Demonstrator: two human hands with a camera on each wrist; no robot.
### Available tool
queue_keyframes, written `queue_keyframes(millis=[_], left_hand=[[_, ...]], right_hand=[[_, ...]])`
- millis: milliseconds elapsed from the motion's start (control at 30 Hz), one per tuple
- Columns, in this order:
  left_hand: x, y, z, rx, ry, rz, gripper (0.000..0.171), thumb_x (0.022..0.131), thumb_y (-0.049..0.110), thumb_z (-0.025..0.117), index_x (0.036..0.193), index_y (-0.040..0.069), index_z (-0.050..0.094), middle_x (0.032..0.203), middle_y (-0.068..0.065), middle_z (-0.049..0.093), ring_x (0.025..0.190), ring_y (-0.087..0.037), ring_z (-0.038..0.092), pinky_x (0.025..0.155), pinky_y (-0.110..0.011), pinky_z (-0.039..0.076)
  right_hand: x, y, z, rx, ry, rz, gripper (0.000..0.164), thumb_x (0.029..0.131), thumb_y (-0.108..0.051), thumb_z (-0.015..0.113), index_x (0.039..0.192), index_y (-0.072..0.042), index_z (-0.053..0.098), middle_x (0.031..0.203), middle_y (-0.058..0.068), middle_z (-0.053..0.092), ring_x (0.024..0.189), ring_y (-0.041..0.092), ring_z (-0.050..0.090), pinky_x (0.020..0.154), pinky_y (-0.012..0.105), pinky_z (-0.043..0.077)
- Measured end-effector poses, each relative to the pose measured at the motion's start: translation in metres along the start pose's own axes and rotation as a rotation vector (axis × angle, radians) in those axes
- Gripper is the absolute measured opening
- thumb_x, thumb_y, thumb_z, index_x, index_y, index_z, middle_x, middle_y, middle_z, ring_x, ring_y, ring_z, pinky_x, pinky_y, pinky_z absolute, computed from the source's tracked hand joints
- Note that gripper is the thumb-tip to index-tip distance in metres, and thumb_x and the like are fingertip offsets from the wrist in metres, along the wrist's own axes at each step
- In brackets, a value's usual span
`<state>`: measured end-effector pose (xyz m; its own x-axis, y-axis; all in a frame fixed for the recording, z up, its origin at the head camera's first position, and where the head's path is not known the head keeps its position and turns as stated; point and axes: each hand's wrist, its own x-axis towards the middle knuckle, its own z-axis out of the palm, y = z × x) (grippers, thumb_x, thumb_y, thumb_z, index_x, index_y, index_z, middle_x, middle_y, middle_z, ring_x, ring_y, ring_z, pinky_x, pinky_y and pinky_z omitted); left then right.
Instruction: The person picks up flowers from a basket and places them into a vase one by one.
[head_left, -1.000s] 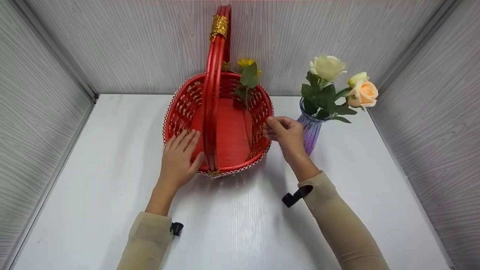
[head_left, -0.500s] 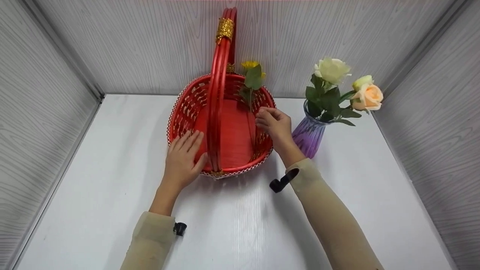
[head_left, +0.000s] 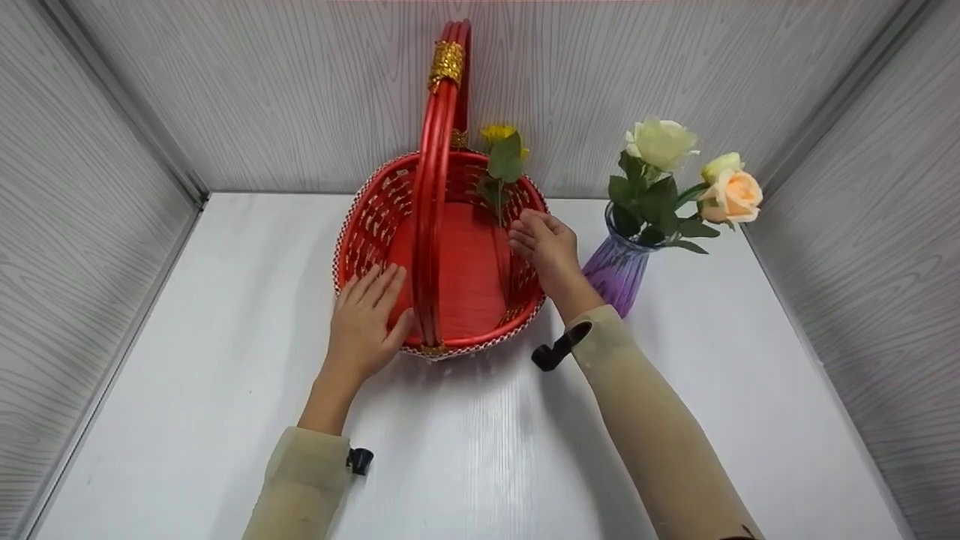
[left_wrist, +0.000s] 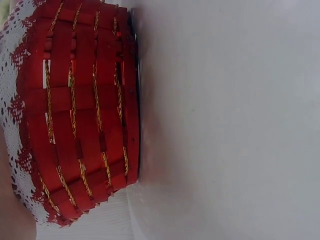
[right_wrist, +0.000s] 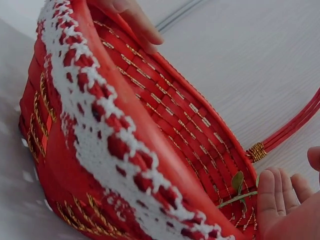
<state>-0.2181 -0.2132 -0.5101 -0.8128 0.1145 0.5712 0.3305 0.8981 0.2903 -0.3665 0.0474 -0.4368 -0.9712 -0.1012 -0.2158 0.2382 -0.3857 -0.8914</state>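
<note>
My left hand (head_left: 365, 326) rests on the near left rim of a red woven basket (head_left: 469, 262), its fingers stretched out over the inside. My right hand (head_left: 549, 244) is above the basket's right rim; in the right wrist view its fingers look fairly straight, with the thumb apart. Beside those fingers a yellow flower (head_left: 497, 133) with green leaves (head_left: 506, 157) leans against the far right of the basket. Its stem runs down inside. No grip on the stem shows. In the left wrist view I see the basket's woven side (left_wrist: 85, 110) and lace trim (left_wrist: 14, 115).
A tall red handle (head_left: 433, 195) with gold wrapping arches over the basket. Close to my right forearm stands a purple glass vase (head_left: 619, 270) holding a white rose (head_left: 661, 142) and a peach rose (head_left: 731, 196). Grey wood-grain panels (head_left: 300, 90) enclose the white table (head_left: 450, 450).
My right hand has moved left from outside the right rim to over the basket, and its fingers have straightened a little. The left hand stays on the rim. The flower stays in the basket.
</note>
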Motion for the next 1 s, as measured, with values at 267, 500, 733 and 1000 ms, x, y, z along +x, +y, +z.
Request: queue_keyframes(millis=[267, 500, 733, 1000], left_hand=[[0.000, -0.001, 0.000, 0.005, -0.014, 0.001, 0.058, 0.098, 0.041, 0.048, 0.150, 0.013, 0.047, 0.149, -0.011, 0.052, 0.142, -0.034, 0.041, 0.117, -0.058, 0.026], [-0.001, 0.000, 0.000, 0.001, -0.015, 0.006, 0.059, 0.098, 0.040, 0.049, 0.149, 0.012, 0.048, 0.149, -0.012, 0.052, 0.140, -0.037, 0.043, 0.117, -0.058, 0.026], [-0.001, -0.001, 0.001, 0.011, -0.026, -0.003, 0.059, 0.099, 0.042, 0.046, 0.150, 0.012, 0.046, 0.150, -0.011, 0.051, 0.141, -0.036, 0.042, 0.118, -0.057, 0.026], [0.000, 0.000, -0.001, 0.021, -0.015, 0.000, 0.059, 0.099, 0.044, 0.044, 0.150, 0.014, 0.047, 0.150, -0.009, 0.051, 0.140, -0.035, 0.043, 0.117, -0.058, 0.027]], right_hand=[[0.008, 0.004, 0.009, 0.041, 0.009, 0.064, 0.030, 0.102, -0.019, 0.057, 0.127, -0.002, 0.057, 0.109, 0.014, 0.068, 0.089, 0.018, 0.069, 0.089, 0.031, 0.058], [0.017, 0.008, 0.013, 0.023, 0.023, 0.097, 0.040, 0.102, -0.021, 0.055, 0.138, -0.004, 0.049, 0.146, 0.023, 0.050, 0.119, 0.028, 0.060, 0.108, 0.039, 0.046], [0.023, 0.015, 0.013, -0.044, -0.014, 0.128, 0.050, 0.104, -0.023, 0.052, 0.149, -0.006, 0.041, 0.151, 0.017, 0.045, 0.125, 0.025, 0.052, 0.113, 0.041, 0.040], [0.027, 0.019, 0.013, -0.044, -0.020, 0.179, 0.051, 0.104, -0.024, 0.052, 0.152, -0.009, 0.041, 0.151, 0.014, 0.047, 0.126, 0.023, 0.053, 0.114, 0.040, 0.039]])
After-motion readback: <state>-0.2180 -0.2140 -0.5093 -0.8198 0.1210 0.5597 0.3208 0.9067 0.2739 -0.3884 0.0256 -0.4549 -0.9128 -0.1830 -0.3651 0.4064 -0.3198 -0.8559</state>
